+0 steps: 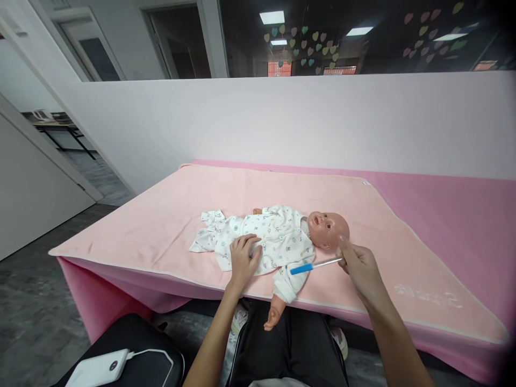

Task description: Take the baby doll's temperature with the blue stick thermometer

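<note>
Nearest the camera, at lower left, a white power bank (97, 371) with a cable plugged in lies on a black seat (133, 333), beside the person's dark trousers (282, 344). Just beyond them, the baby doll's near forearm (275, 312) juts over the edge of the peach blanket (137, 215).

The left hand (244, 260) rests palm down on the doll's lower body, fingers loosely spread and gripping nothing. The right hand (360, 266) is nearly closed, pinching the clear end of a thermometer-like stick (302, 269) between thumb and fingers near the doll's head (328, 230). Its blue end points across the near sleeve; whether it touches the cloth cannot be told.

The stick is probably light, stiff and slick, perhaps brittle along the clear stem, so the thicker blue part looks the safer hold. The baby doll (278, 234) lies face up on the blanket in a printed outfit that should give softly, while its smooth head looks hard and slippery; support under neck and hips would suit lifting.

Farther off are a pink cover (447, 215), a white wall (282, 118) and heart decals (305, 29) on dark glass.
</note>
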Motion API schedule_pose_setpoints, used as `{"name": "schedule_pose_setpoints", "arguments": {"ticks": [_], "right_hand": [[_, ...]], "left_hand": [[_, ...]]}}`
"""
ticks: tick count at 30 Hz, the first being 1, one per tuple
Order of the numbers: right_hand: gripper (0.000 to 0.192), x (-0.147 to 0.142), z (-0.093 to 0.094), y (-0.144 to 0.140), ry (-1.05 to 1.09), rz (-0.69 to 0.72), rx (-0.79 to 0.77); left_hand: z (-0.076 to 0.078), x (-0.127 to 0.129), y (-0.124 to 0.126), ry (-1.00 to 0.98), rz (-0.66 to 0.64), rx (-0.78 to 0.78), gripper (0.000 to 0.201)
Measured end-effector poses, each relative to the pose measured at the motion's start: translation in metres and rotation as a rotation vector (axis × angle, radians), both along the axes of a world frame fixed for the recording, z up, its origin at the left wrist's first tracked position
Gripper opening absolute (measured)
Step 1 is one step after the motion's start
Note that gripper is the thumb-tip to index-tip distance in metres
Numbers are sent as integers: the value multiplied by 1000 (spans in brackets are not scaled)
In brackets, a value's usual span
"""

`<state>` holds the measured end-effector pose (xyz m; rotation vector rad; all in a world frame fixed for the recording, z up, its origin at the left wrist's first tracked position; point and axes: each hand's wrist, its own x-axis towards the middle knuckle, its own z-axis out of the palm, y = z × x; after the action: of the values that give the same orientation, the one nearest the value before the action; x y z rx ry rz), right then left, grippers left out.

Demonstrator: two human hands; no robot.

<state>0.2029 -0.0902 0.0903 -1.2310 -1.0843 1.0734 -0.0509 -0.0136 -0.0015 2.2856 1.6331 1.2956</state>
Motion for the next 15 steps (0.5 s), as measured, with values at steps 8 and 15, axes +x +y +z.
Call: {"name": "schedule_pose_setpoints", "arguments": {"ticks": [8, 15], "right_hand": [[56, 2, 0, 2, 35, 9, -30], [54, 1, -1, -1, 92, 43, -54]], "left_hand": [[-1, 0, 0, 3, 6, 17, 19], [0, 0, 0, 9, 8, 17, 19]]}}
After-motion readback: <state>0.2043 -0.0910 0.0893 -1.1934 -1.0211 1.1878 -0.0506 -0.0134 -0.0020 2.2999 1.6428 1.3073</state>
